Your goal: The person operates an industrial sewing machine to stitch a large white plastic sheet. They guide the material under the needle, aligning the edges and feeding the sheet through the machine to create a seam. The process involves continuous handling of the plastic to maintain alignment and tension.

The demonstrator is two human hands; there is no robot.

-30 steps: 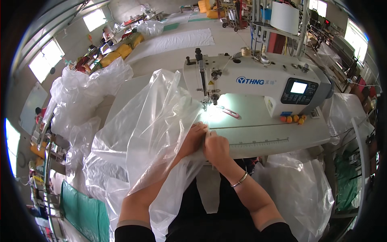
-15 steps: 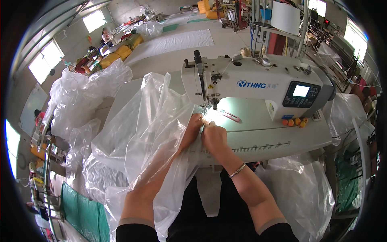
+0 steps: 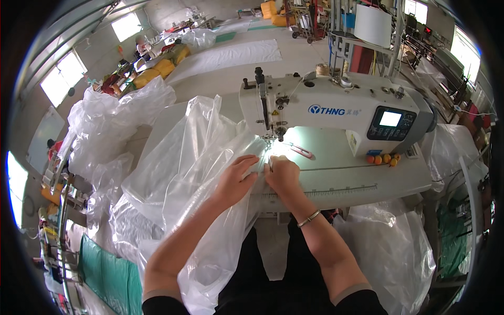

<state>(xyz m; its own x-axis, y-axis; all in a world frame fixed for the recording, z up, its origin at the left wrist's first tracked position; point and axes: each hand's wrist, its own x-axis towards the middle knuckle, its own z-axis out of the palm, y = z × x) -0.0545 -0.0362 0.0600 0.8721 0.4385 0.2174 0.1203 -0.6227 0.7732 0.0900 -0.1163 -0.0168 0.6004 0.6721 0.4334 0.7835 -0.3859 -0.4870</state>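
The needle [image 3: 276, 137] is too small to tell, perhaps touching the clear plastic sheet [image 3: 194, 157].

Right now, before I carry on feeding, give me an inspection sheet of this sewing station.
Surface: white sewing table with a ruler strip along its front edge.
Job's things: clear plastic sheet bunched at the left, its edge brought close to the presser foot of the white sewing machine.
Clutter: small orange balls by the machine base; a red-handled tool right of the needle.
Hands: left hand flat on the sheet; right hand pinching its edge; wrist bangle.
Cables: thread runs up from the machine to a stand behind; no cable clearly seen.
Surroundings: more plastic bags left and right, windows, yellow bundles far back.
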